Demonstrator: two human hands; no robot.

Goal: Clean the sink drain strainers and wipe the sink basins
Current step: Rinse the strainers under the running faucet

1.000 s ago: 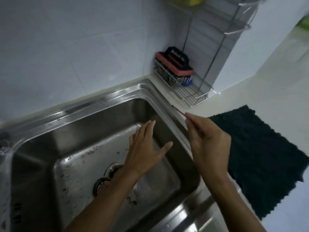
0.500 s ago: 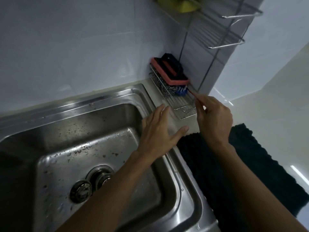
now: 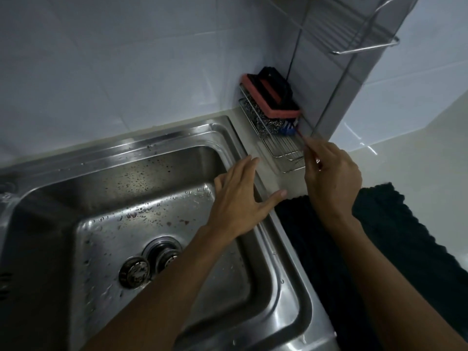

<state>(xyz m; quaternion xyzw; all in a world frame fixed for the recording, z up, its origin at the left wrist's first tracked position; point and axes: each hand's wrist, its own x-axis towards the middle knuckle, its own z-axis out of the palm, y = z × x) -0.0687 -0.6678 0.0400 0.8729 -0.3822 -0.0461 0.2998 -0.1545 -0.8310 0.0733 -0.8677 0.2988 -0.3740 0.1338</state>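
Two bare forearms are seen reaching over a stainless steel sink basin (image 3: 106,173), whose floor is dotted with water drops and dark specks. Nearest the camera, at the bottom of the basin, a round drain strainer (image 3: 134,271) is seen lying just beside the open drain (image 3: 164,252), touching or nearly touching its ring. Along the right side, a dark cloth (image 3: 395,249) is spread flat on the pale counter (image 3: 417,158), close against the sink's rim. The left hand (image 3: 240,201) is held above the right edge of the basin with its fingers straight and loosely spread, thumb out to the side, nothing gripped. Further back, the right hand (image 3: 331,178) is closed in a pinch on a thin red-handled tool (image 3: 301,136), its tip directed at the blue item in the wire rack (image 3: 283,150). What kind of tool it is cannot be told. In the rack, set in the tiled corner, a pink scrub pad with a black handle (image 3: 271,100) is stacked on steel wool (image 3: 266,122). A wire shelf (image 3: 359,29) is mounted on the wall above.
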